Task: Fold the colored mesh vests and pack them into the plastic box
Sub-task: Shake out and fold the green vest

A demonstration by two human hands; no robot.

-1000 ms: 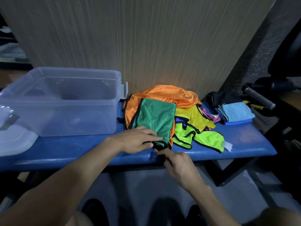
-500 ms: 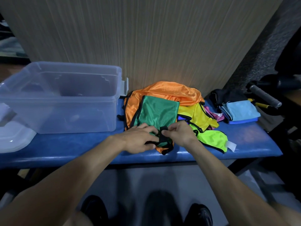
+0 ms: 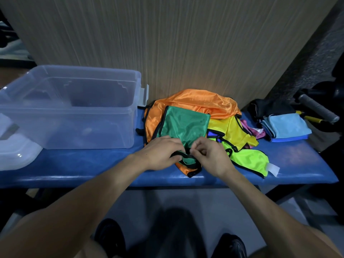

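Note:
A green mesh vest (image 3: 184, 125) with black trim lies half folded on top of an orange vest (image 3: 201, 103) on the blue bench (image 3: 93, 164). My left hand (image 3: 160, 153) grips the green vest's near edge, fingers curled over its black strap. My right hand (image 3: 212, 157) pinches the same strap end beside it. Yellow (image 3: 236, 133) and lime (image 3: 249, 161) vests lie to the right in the pile. The clear plastic box (image 3: 74, 108) stands on the bench to the left with no vest visible in it.
The box's lid (image 3: 14, 153) lies at the bench's left end. Folded light-blue cloths (image 3: 286, 125) and a dark cloth (image 3: 270, 107) sit at the right end. A wood-grain panel (image 3: 167, 43) rises behind the bench. A grey handle (image 3: 316, 108) pokes in from the right.
My right hand has come up from the bench's front edge to the green vest's near end, bringing the strap up beside my left hand. My left hand has stayed on the vest.

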